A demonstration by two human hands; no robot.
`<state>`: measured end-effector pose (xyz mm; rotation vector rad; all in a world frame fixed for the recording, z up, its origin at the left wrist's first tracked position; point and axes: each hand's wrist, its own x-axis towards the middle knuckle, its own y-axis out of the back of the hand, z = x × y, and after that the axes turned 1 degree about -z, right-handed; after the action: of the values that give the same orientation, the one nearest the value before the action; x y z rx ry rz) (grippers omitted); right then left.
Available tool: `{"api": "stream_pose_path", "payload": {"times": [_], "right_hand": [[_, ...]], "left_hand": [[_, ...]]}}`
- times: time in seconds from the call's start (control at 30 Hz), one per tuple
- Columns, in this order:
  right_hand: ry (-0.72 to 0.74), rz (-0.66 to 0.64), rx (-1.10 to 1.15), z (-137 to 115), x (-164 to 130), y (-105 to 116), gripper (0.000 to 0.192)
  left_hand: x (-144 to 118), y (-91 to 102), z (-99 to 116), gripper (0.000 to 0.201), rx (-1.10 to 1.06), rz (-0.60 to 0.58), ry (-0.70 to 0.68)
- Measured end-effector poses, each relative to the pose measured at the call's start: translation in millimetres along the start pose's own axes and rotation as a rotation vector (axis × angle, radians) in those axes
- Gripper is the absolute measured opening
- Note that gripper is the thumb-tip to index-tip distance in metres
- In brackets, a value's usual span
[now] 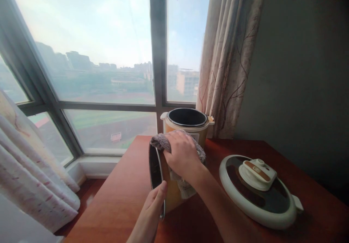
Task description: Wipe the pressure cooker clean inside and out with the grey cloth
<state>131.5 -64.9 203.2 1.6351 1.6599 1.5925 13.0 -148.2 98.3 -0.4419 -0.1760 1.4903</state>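
An inner pot (163,177), tipped on its side low in the centre of the frame, rests on a red-brown worktop (122,195) with its dark mouth turned to the left. The left hand (149,214) rises from the bottom edge, its fingers (161,192) gripping the pot's rim, apparently to steady it. The right hand (182,155) presses a grey cloth (163,141) flat against the pot's upturned outer wall, fingers closed over the fabric, as if wiping it. The pot shows a pale golden outside and a dark lining. Just behind it stands the open cooker body (188,124) (cream and tan, its well empty). The cooker's lid (257,190) lies handle-up at lower right, set aside. A patterned curtain (226,61) hangs by the window (95,54) at upper right.
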Motion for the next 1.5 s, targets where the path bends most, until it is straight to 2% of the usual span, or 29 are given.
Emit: {"api": "stream_pose_path", "payload": {"times": [0.13, 0.23, 0.27, 0.33, 0.4, 0.43, 0.57, 0.73, 0.9, 1.07, 1.2, 1.27, 1.37, 1.43, 1.5], "right_hand": [[-0.034, -0.223, -0.043, 0, 34, 11, 0.032], [-0.057, -0.262, -0.048, -1, 46, 10, 0.034], [-0.06, -0.255, -0.047, -1, 47, 8, 0.034], [-0.062, -0.22, -0.044, -1, 47, 3, 0.033], [-0.06, -0.161, -0.028, -1, 43, -2, 0.033], [-0.056, -0.127, -0.01, -1, 39, -5, 0.033], [-0.03, 0.026, 0.083, -2, 13, -15, 0.04], [0.017, 0.217, 0.12, -3, -34, -33, 0.057], [0.106, 0.37, 0.118, 7, -84, -62, 0.066], [0.112, 0.441, 0.126, 20, -132, -111, 0.067], [0.07, 0.49, 0.098, 21, -152, -142, 0.07], [0.046, 0.485, 0.095, 20, -152, -143, 0.071], [0.092, 0.478, 0.115, 20, -139, -125, 0.067], [0.125, 0.489, 0.131, 22, -123, -106, 0.063], [0.134, 0.492, 0.144, 23, -105, -87, 0.059]], "left_hand": [[4, 13.2, -20, 0.065, 0.077, 0.107, -0.125], [10, 32.8, -43, 0.067, 0.263, 0.219, -0.295], [11, 39.2, -50, 0.065, 0.349, 0.217, -0.363], [12, 48.5, -59, 0.06, 0.501, 0.119, -0.442], [10, 51.2, -63, 0.059, 0.575, 0.035, -0.453], [8, 50.2, -63, 0.061, 0.583, 0.036, -0.449], [3, 39.4, -59, 0.062, 0.567, 0.117, -0.439], [8, 28.1, -47, 0.063, 0.496, -0.003, -0.387], [13, 19.8, -33, 0.065, 0.38, -0.038, -0.328], [20, 14.7, -20, 0.063, 0.249, 0.122, -0.265], [23, 12.0, -21, 0.068, 0.042, 0.251, -0.103], [24, 12.8, -25, 0.069, -0.013, 0.273, -0.069], [24, 16.3, -34, 0.069, 0.019, 0.311, -0.109], [24, 18.0, -38, 0.069, 0.049, 0.264, -0.139], [24, 17.5, -39, 0.069, 0.072, 0.165, -0.145]]}}
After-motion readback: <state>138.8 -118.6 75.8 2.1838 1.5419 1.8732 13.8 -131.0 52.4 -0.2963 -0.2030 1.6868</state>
